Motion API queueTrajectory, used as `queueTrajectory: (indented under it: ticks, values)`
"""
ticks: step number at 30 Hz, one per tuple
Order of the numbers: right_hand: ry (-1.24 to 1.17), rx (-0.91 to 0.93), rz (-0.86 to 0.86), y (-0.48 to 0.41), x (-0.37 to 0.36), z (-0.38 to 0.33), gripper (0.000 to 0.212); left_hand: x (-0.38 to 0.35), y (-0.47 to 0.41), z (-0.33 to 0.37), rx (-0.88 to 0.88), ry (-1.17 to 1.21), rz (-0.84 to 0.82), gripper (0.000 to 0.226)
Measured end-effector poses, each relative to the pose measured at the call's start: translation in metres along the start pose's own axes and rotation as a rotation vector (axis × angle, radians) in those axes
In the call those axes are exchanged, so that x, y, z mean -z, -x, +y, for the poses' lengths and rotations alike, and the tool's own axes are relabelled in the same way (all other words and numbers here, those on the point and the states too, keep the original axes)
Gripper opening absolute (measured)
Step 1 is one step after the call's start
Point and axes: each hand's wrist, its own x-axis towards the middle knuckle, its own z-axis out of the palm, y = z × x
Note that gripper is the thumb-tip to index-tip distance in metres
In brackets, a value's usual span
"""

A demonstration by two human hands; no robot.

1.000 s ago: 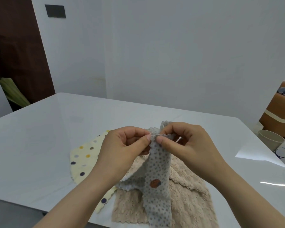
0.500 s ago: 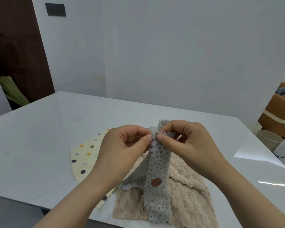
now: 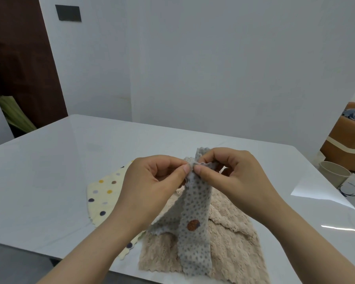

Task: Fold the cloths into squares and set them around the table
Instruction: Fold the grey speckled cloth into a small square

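Observation:
A grey dotted cloth (image 3: pixel 195 226) with a brown round patch hangs lifted above the table, bunched at its top edge. My left hand (image 3: pixel 150 185) and my right hand (image 3: pixel 232 177) both pinch that top edge, thumbs almost touching. Under it lies a fluffy beige cloth (image 3: pixel 234 247), spread flat near the table's front edge. A cream cloth with coloured polka dots (image 3: pixel 105 193) lies flat to the left, partly hidden by my left forearm.
The white glossy table (image 3: pixel 70 160) stretches far back and left. Off its right side stand a beige cup (image 3: pixel 332 175), a white paper bag (image 3: pixel 353 187) and a brown box (image 3: pixel 348 138). White walls stand behind, with a dark door at the far left.
My hands stay pinched on the grey cloth's top edge, working it slightly; the cloth hangs about as before. The view has shifted only a little.

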Motion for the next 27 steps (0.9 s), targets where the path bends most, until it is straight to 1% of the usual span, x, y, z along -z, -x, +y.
queueTrajectory:
  ticks: [3,9,13,18,21,25,27]
  values:
    - [0.029,0.009,0.001,0.0,0.004,0.001,0.011,0.001,-0.001,0.001,-0.011,-0.017,0.048,0.012]
    - [0.185,0.006,0.021,-0.001,0.026,0.006,0.01,0.01,-0.014,0.002,-0.009,0.003,0.147,0.012]
    - [0.247,0.002,0.018,-0.001,0.038,0.008,0.005,0.016,-0.021,0.002,-0.039,-0.029,0.193,0.012]
    - [0.296,0.072,0.06,-0.004,0.041,0.001,0.01,0.016,-0.024,0.001,-0.067,-0.085,0.224,0.014]
    - [0.287,0.071,0.08,-0.008,0.044,-0.002,0.008,0.015,-0.026,0.004,-0.076,-0.066,0.238,0.014]
    - [0.232,0.006,0.032,-0.012,0.048,-0.008,0.009,0.015,-0.03,0.009,-0.099,-0.079,0.233,0.014]
    - [0.193,-0.01,0.038,-0.013,0.05,-0.01,0.007,0.015,-0.033,0.011,-0.107,-0.09,0.247,0.014]
